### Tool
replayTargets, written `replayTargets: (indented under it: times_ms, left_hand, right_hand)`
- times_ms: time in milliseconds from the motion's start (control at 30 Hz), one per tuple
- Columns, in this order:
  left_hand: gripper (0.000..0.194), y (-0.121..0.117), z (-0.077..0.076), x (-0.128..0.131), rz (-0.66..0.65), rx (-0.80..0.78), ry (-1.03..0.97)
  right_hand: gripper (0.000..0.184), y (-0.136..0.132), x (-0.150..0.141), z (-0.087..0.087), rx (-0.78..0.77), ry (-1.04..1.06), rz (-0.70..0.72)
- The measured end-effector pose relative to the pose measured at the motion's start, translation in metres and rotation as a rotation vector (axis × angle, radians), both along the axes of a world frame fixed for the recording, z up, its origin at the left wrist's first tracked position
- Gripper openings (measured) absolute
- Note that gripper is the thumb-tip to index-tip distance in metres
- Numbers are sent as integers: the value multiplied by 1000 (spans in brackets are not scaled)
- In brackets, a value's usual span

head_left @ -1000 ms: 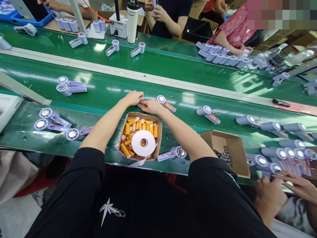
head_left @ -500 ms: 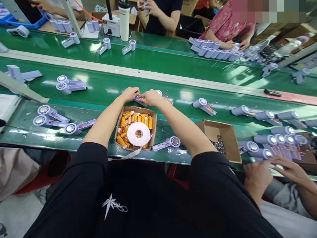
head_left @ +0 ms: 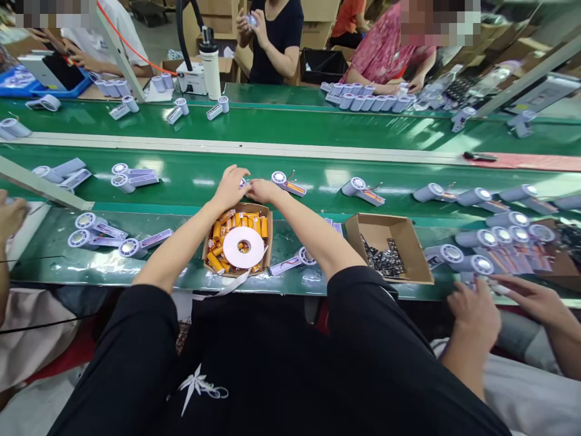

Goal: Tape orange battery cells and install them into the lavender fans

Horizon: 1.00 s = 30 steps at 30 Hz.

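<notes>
My left hand (head_left: 232,186) and my right hand (head_left: 262,190) meet over the green conveyor belt, fingers closed around a lavender handheld fan body (head_left: 246,181). Most of that piece is hidden behind the fingers. Just right of my hands lies another fan body (head_left: 279,177), its handle open with an orange battery and wires showing. Below my forearms stands a cardboard box (head_left: 270,242) of orange wrapped batteries (head_left: 215,261), with a roll of white tape (head_left: 232,245) on top. Beside the box rests a fan body (head_left: 285,265) with thin wires in its handle.
An open carton (head_left: 411,251) holds small black parts (head_left: 385,259). Fan bodies (head_left: 131,247) lie to the left, and several more (head_left: 474,238) cluster at right. A co-worker's hands (head_left: 476,309) work at right; another person's hand (head_left: 11,218) shows at left. A metal post (head_left: 45,181) slants at left.
The view has tilted upward and shifted. The held fan body's handle, partly visible before, is now mostly covered by my fingers. A co-worker's hand has come into view at the left edge.
</notes>
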<state>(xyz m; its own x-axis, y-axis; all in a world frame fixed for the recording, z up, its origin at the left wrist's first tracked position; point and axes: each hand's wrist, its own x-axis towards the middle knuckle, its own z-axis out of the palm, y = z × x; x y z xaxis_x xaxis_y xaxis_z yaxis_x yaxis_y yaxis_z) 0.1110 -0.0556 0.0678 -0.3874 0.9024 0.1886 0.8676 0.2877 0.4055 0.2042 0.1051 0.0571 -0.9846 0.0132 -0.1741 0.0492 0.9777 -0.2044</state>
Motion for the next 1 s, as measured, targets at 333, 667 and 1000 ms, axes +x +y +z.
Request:
replayTargets:
  times_ms: [333, 667, 1000]
  left_hand:
    - [46, -169, 20, 94, -472, -267, 107]
    - [46, -159, 26, 87, -380, -171, 125]
    - [58, -242, 30, 89, -1, 119, 212]
  right_hand:
    - [34, -38, 148, 30, -431, 457, -318]
    - [42, -80, 220, 19, -651, 557, -550]
    - [46, -231, 200, -10, -1149, 174, 62]
